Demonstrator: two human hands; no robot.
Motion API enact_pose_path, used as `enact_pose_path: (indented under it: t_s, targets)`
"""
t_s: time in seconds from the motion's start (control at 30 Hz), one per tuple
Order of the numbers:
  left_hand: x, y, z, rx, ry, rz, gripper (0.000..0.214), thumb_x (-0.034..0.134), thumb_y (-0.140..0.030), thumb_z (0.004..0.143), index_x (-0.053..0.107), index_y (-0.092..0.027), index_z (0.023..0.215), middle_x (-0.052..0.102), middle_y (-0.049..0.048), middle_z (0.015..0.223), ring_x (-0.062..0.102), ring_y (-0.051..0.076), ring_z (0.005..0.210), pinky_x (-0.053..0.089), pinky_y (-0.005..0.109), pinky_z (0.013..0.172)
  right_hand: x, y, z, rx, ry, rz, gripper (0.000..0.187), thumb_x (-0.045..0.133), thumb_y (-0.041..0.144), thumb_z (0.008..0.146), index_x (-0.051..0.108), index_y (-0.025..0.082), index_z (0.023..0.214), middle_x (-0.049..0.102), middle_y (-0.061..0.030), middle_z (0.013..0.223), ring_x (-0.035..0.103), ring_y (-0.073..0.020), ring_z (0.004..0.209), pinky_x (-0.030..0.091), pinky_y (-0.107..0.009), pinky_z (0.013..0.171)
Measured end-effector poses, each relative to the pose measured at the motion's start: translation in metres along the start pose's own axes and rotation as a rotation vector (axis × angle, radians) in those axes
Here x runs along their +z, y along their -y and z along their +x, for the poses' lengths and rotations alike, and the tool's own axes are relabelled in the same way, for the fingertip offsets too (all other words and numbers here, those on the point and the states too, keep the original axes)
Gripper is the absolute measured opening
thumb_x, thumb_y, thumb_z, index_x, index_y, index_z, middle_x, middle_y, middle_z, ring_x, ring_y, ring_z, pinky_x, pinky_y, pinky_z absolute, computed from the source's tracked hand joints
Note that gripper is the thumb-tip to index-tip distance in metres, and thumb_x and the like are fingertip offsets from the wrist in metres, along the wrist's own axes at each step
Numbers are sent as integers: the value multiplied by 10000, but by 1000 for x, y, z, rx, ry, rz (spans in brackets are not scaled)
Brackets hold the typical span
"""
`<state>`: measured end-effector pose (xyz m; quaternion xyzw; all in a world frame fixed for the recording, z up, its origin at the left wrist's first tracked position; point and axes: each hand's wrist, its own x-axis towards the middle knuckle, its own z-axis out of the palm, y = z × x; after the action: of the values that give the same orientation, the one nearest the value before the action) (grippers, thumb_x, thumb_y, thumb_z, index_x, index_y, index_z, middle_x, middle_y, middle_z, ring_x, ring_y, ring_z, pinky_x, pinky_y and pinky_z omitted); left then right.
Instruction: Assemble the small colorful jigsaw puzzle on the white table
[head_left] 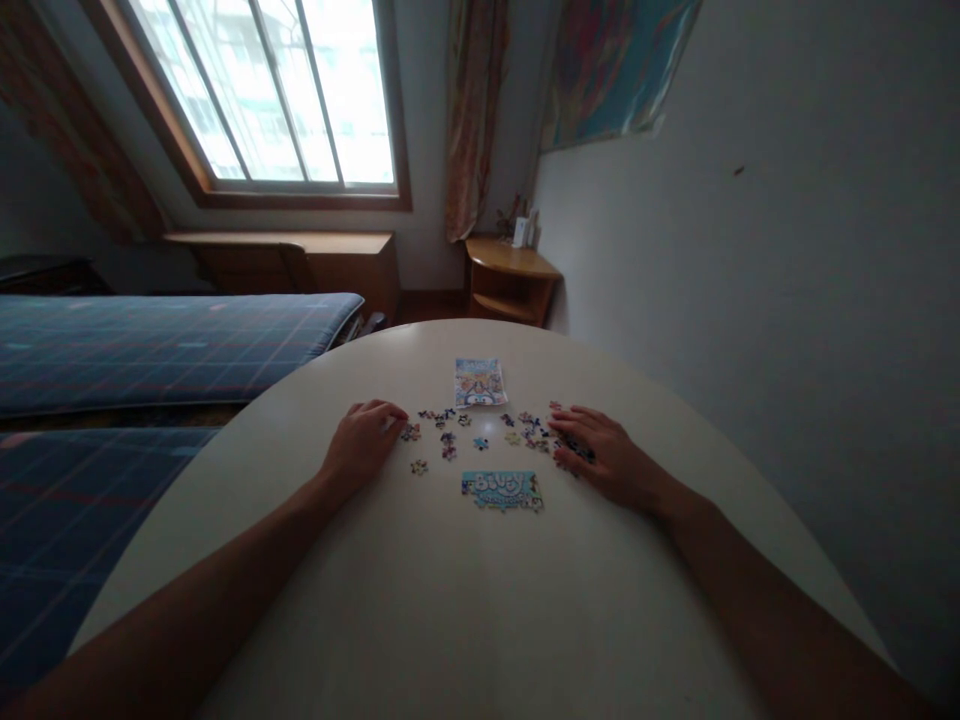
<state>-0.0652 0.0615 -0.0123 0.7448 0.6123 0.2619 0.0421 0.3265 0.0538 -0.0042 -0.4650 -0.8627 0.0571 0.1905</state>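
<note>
My left hand (365, 437) rests on the white round table, its fingers loosely curved and the tips beside a jigsaw piece (410, 432). It does not appear to hold anything. On the other side my right hand (606, 452) lies with fingers apart over a cluster of jigsaw pieces (576, 447), partly covering them. Several loose pieces (448, 440) are scattered between the hands. Nearest me is a joined strip of puzzle (502, 490), light blue with cartoon lettering and a jagged lower edge. Beyond the pieces lies a printed picture sheet (480, 383).
The table (480, 610) has a curved edge. To the left stand beds with plaid mattresses (165, 350). A wooden desk (337, 245) is under the window, a corner shelf (514, 258) is behind the table, and a wall (787, 300) runs along the right.
</note>
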Motion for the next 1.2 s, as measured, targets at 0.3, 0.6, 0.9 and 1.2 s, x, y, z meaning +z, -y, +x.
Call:
enact_pose_path:
  t_s: [0.3,0.6,0.9,1.2]
  targets:
    - [4,-8,-9,85,9,-3,299,547,-383,899,681,-213,1105,620,86,1306,511,296,1233,426,487,1068,3,-4,0,-14,-27,-7,420,512,448,945,630,253,1298,581,-75,1424,477,-302,1354,364,-569,1126]
    - [4,-10,-11,100,71,-3,356,513,-406,920,645,-188,1168,587,110,1344,502,302,1262,401,494,1096,3,-2,2,-18,-37,16,381,507,404,956,643,233,1268,606,-86,1392,500,-283,1331,379,-532,1128]
    - [5,-8,-10,120,79,0,363,479,-411,949,639,-178,1177,578,118,1351,490,303,1270,398,495,1096,0,1,3,-16,-38,44,376,517,395,953,648,221,1259,615,-108,1373,539,-274,1298,405,-504,1116]
    - [6,-7,-10,127,76,21,378,472,-424,950,639,-183,1188,582,107,1347,502,307,1255,413,498,1087,2,-2,3,-42,-61,63,351,540,366,944,656,213,1238,618,-116,1369,548,-280,1290,414,-517,1105]
